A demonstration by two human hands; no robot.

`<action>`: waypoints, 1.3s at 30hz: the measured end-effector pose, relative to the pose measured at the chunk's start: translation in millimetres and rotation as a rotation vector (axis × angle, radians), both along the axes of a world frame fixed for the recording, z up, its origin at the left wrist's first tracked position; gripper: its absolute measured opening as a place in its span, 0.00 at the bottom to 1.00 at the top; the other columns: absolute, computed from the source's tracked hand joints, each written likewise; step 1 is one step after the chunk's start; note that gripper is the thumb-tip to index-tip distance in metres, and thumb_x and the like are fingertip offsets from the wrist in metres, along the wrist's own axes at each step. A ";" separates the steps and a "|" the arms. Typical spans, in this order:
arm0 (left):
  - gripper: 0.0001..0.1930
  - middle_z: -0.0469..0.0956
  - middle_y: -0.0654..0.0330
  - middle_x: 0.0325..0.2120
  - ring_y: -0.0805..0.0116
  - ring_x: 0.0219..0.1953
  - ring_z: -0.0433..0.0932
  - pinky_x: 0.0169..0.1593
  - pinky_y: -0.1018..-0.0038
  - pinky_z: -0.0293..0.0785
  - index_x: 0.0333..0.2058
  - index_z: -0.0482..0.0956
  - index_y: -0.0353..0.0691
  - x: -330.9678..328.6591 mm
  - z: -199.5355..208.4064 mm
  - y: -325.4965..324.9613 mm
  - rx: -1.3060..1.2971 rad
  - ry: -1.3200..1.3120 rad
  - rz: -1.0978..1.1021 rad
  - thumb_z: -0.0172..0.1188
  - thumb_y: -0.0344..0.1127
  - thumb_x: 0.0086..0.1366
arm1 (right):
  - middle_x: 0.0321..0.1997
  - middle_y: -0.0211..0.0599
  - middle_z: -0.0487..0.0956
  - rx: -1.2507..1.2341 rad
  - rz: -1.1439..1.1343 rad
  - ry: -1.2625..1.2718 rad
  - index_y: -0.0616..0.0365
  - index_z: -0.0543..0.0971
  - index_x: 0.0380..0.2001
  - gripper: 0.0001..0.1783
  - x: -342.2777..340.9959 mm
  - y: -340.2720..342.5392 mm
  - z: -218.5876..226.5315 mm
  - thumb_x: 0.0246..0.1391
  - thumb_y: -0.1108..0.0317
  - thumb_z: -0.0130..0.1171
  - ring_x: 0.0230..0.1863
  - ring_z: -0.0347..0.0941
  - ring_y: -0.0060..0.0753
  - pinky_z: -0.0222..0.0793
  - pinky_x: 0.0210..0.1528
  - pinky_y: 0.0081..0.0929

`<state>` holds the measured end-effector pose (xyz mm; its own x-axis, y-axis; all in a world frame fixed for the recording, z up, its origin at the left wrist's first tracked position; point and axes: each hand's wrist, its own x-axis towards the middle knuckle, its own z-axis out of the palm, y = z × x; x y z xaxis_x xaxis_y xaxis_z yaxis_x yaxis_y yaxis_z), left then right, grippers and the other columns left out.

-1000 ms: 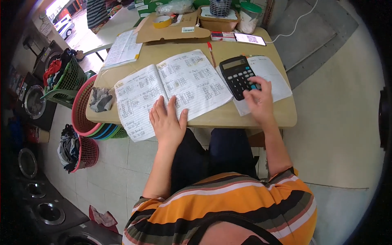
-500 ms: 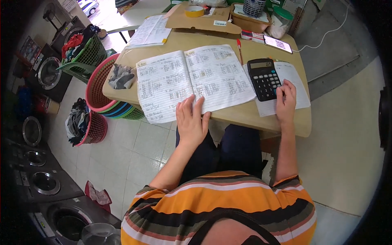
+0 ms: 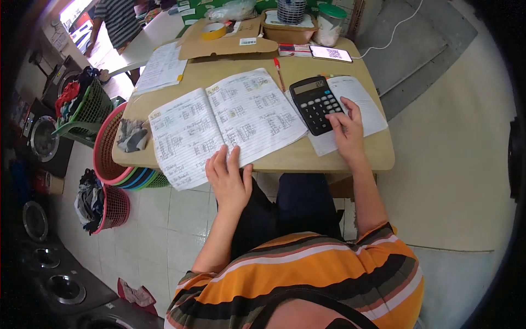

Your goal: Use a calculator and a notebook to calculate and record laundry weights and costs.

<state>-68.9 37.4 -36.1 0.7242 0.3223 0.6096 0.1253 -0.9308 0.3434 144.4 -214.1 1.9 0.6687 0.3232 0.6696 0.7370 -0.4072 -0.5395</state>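
An open lined notebook (image 3: pixel 249 118), filled with handwriting, lies across the table in front of me. My left hand (image 3: pixel 229 183) rests at its near edge, fingers spread over the lower pages and holding nothing. A black calculator (image 3: pixel 305 103) sits to its right, tilted, on a second set of lined pages (image 3: pixel 361 107). My right hand (image 3: pixel 349 134) is at the calculator's lower right, one fingertip on or just over the keys, the other fingers apart. Beyond the calculator lies a red pen (image 3: pixel 278 68).
The table (image 3: pixel 274 162) also carries loose papers (image 3: pixel 160 68), flattened cardboard (image 3: pixel 219 49) with yellow tape (image 3: pixel 213 30), a phone (image 3: pixel 331 53) on a cable, a green-lidded jar (image 3: pixel 330 27) and a grey cloth (image 3: pixel 132 136). Laundry baskets (image 3: pixel 116 208) stand left. A person (image 3: pixel 118 24) stands far left.
The view has turned, shifting the table leftward. A person in a striped shirt has come into sight at the far left. My right index finger has moved across the calculator's lower keys; my left hand stays on the notebook.
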 end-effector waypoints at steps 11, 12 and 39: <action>0.25 0.66 0.44 0.61 0.42 0.63 0.62 0.69 0.47 0.54 0.61 0.73 0.39 -0.5 -2.8 1.3 0.020 0.006 0.000 0.61 0.42 0.68 | 0.67 0.40 0.71 -0.303 -0.007 -0.117 0.55 0.84 0.27 0.08 -18.3 20.4 19.4 0.55 0.64 0.67 0.71 0.60 0.57 0.39 0.73 0.72; 0.25 0.66 0.44 0.61 0.42 0.63 0.62 0.69 0.47 0.54 0.61 0.73 0.39 -1.3 -2.0 0.8 0.022 0.005 0.001 0.61 0.42 0.68 | 0.67 0.40 0.71 -0.301 -0.006 -0.117 0.55 0.84 0.27 0.08 -20.5 20.0 19.5 0.55 0.64 0.67 0.71 0.60 0.57 0.39 0.73 0.72; 0.22 0.70 0.55 0.55 0.48 0.63 0.66 0.68 0.46 0.53 0.54 0.79 0.47 -16.2 -30.0 -14.2 -0.058 -0.129 -0.037 0.67 0.40 0.62 | 0.60 0.52 0.72 -0.053 -0.105 0.091 0.64 0.79 0.37 0.09 5.8 -4.3 -3.3 0.67 0.68 0.57 0.61 0.70 0.48 0.73 0.53 0.35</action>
<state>-85.1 23.2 -66.1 0.6531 0.3343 0.6795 0.0423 -0.9120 0.4080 150.2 -218.4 -1.4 0.7578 0.2814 0.5886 0.6379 -0.5088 -0.5781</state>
